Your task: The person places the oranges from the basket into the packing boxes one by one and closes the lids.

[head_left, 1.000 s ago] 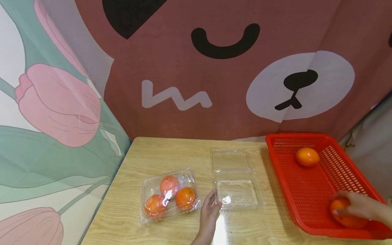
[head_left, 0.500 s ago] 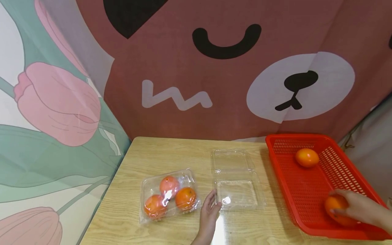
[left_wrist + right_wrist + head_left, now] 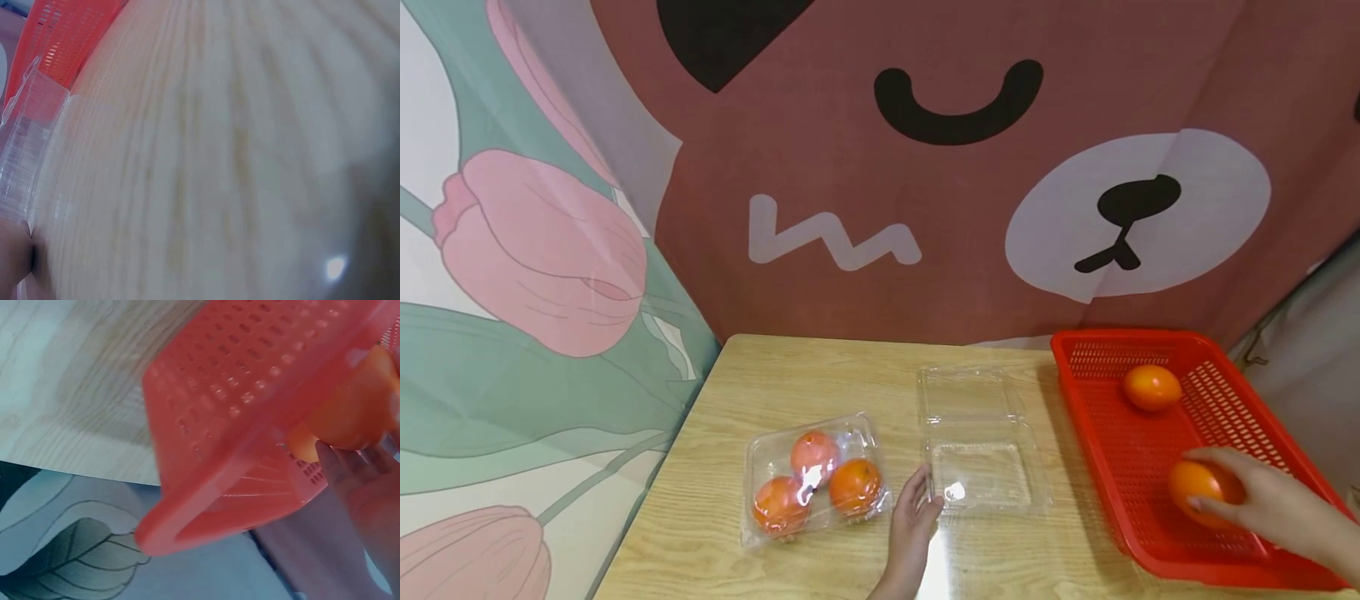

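My right hand (image 3: 1262, 508) grips an orange (image 3: 1193, 490) inside the red basket (image 3: 1101, 483), thumb on its near side and fingers over the top. In the right wrist view the fingers (image 3: 347, 469) curl against that orange (image 3: 353, 409), behind the basket wall. My left hand (image 3: 912, 529) holds the left edge of an open clear plastic clamshell box (image 3: 981, 475), thumb and fingers at its rim. The left wrist view catches only a fingertip (image 3: 14, 253) beside the clear box (image 3: 31, 147).
Another orange (image 3: 1152, 387) lies at the basket's far end. Left of my left hand, a clear clamshell box (image 3: 756, 458) holds three oranges under its lid. All stand on a wooden table (image 3: 700, 508), with a printed cloth (image 3: 850, 300) hanging behind.
My right hand has moved left across the basket with the orange in its grip. My left hand and both clear boxes stay where they were.
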{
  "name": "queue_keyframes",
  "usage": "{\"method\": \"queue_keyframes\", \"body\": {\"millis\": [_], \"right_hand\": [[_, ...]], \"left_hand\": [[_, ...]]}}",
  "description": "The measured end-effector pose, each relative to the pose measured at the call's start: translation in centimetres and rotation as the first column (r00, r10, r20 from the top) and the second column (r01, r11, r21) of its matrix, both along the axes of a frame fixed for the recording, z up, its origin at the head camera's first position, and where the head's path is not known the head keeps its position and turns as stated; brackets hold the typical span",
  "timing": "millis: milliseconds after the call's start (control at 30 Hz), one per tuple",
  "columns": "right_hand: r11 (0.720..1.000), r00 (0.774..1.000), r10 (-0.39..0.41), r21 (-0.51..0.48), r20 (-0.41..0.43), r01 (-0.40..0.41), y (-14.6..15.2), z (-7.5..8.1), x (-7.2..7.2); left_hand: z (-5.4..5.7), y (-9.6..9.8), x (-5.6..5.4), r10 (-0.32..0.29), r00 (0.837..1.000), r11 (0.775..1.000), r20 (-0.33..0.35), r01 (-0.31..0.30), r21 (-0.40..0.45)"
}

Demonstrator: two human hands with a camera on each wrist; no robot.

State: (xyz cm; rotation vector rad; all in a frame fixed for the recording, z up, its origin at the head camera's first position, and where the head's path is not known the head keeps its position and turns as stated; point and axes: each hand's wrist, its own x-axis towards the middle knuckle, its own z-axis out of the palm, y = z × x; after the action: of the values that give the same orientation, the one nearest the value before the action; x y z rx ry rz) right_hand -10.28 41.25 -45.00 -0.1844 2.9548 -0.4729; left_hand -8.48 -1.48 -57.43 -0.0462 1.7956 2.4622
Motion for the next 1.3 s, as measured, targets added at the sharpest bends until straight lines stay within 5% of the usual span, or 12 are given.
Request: {"method": "queue_keyframes", "body": {"millis": [333,667,933,1300], "right_hand": [[0.996,0.967,0.076,-0.02,-0.241,-0.083,-3.2,1.3,0.3],[0.969,0.943,0.026,-0.223,-0.331,-0.105,-5.6,2.8,-0.3],[0.945,0.945,0.061,-0.288,-0.322,-0.159,-8.8,4.1,-0.8],[0.942,0.943,0.13,-0.259,-0.308,-0.214,-13.0,3.8,-1.6]], "left_hand": [[0.0,-0.1,0.1,-0.001,1.0,1.0,-0.006,0.002,0.024],[0.0,-0.3,0.1,0.016,1.0,0.999,-0.02,-0.015,0.034],[-0.2,-0.2,0.0,0.005,1.0,0.997,-0.003,-0.005,0.078],[-0.2,-0.1,-0.1,0.015,1.0,0.999,0.006,-0.016,0.05]]}}
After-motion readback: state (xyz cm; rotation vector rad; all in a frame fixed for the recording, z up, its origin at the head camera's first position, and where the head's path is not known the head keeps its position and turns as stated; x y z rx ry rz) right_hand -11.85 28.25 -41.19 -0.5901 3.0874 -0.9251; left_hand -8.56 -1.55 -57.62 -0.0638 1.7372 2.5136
